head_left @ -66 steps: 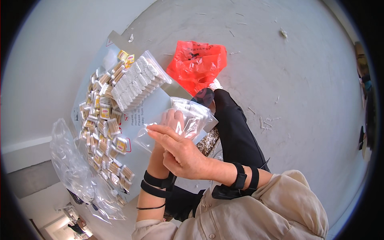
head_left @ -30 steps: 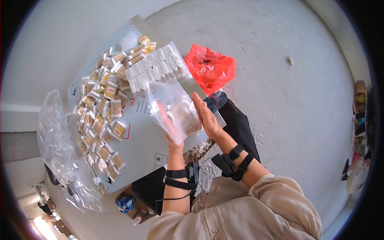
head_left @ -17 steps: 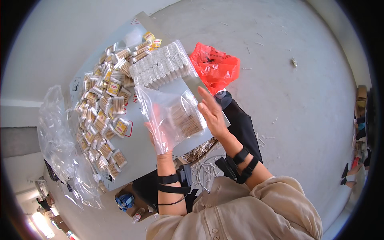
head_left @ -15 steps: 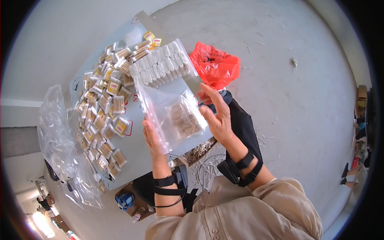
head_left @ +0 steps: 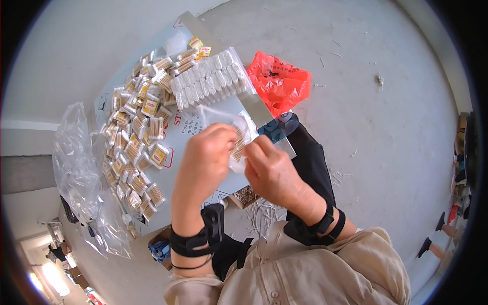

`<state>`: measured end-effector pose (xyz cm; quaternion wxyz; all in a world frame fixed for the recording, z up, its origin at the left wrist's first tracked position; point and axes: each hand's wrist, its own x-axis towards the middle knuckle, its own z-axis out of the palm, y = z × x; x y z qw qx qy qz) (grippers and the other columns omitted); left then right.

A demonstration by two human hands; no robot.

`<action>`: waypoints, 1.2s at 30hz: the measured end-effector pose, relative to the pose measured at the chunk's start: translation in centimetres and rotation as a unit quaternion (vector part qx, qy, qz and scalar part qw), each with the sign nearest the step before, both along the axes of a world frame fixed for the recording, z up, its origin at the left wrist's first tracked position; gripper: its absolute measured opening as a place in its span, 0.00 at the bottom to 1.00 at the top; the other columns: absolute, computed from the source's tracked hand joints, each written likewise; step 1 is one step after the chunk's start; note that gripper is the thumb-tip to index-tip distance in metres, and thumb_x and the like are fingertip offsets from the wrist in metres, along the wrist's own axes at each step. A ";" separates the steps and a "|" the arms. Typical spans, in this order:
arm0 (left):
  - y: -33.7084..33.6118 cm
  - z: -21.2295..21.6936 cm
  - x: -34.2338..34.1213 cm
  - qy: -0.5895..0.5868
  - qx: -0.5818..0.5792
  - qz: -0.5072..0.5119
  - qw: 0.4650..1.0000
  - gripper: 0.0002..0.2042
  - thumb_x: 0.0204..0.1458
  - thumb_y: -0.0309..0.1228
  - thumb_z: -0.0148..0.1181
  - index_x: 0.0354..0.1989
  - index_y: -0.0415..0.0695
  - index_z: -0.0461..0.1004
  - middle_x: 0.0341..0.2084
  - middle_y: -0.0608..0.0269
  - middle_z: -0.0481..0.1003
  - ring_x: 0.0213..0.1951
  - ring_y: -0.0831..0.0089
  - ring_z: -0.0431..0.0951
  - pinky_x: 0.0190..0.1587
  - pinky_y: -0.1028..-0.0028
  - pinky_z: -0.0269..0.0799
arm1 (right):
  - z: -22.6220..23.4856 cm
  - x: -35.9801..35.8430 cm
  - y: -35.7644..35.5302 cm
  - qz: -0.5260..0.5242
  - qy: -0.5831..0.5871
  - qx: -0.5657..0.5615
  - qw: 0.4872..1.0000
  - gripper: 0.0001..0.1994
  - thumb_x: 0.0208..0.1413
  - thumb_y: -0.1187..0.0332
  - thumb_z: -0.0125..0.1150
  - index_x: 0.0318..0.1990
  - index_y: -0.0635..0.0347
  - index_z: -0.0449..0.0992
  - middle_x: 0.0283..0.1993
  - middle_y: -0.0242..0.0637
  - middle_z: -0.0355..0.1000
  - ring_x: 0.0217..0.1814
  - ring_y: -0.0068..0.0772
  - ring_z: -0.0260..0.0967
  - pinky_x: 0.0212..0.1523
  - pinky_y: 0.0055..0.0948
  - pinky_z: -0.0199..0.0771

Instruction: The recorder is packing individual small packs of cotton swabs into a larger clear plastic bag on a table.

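My left hand (head_left: 206,160) and my right hand (head_left: 272,170) both pinch one small clear plastic bag (head_left: 231,127) with thin wooden sticks inside, held up in front of me. Under it lies a flat white cardboard sheet (head_left: 190,133). On that sheet, to the left, a heap of several small clear packets of wooden sticks (head_left: 137,137) is spread out. Behind the bag sits a clear pack of white rolls in rows (head_left: 208,81).
A crumpled red plastic bag (head_left: 279,86) lies on the grey concrete floor (head_left: 376,132) at the sheet's far right corner. Loose clear plastic bags (head_left: 76,168) are piled at the left. Scattered sticks lie by my knee (head_left: 310,162). Another person's feet (head_left: 442,229) are at the right edge.
The bag was held up spread flat between both hands; now my hands have closed together on it and lowered it, and it looks bunched and smaller.
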<state>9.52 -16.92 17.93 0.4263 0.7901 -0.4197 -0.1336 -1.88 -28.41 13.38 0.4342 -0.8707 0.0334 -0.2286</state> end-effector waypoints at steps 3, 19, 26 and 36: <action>-0.9 -2.0 1.4 -0.118 0.308 -0.168 0.929 0.05 0.49 0.21 0.55 0.34 0.35 0.74 0.34 0.46 0.76 0.31 0.54 0.78 0.39 0.65 0.74 | -0.1 -0.4 1.5 0.020 -0.016 -0.022 0.999 0.14 0.41 0.79 0.57 0.37 0.66 0.64 0.33 0.46 0.62 0.25 0.50 0.68 0.24 0.40 0.72; -0.6 -8.7 2.3 -0.172 0.230 -0.096 0.953 0.21 0.39 0.24 0.64 0.45 0.39 0.68 0.39 0.46 0.72 0.42 0.46 0.73 0.44 0.57 0.71 | -0.8 -0.5 3.3 0.083 -0.090 0.126 0.984 0.13 0.43 0.81 0.59 0.35 0.66 0.62 0.32 0.46 0.60 0.24 0.50 0.67 0.22 0.39 0.68; 0.0 -11.7 2.8 -0.245 0.289 -0.093 0.921 0.18 0.48 0.20 0.54 0.50 0.36 0.65 0.42 0.43 0.70 0.46 0.47 0.72 0.47 0.58 0.70 | -0.8 -0.3 3.8 0.086 -0.107 0.182 0.974 0.13 0.44 0.81 0.59 0.35 0.65 0.62 0.34 0.47 0.60 0.25 0.52 0.68 0.24 0.40 0.69; -1.6 -11.3 2.7 -0.113 0.349 -0.029 0.930 0.14 0.47 0.26 0.59 0.42 0.39 0.67 0.37 0.41 0.74 0.41 0.41 0.73 0.45 0.56 0.70 | -0.7 -0.4 3.7 0.112 -0.080 0.202 0.970 0.13 0.45 0.81 0.58 0.38 0.65 0.62 0.35 0.47 0.60 0.28 0.54 0.69 0.26 0.41 0.69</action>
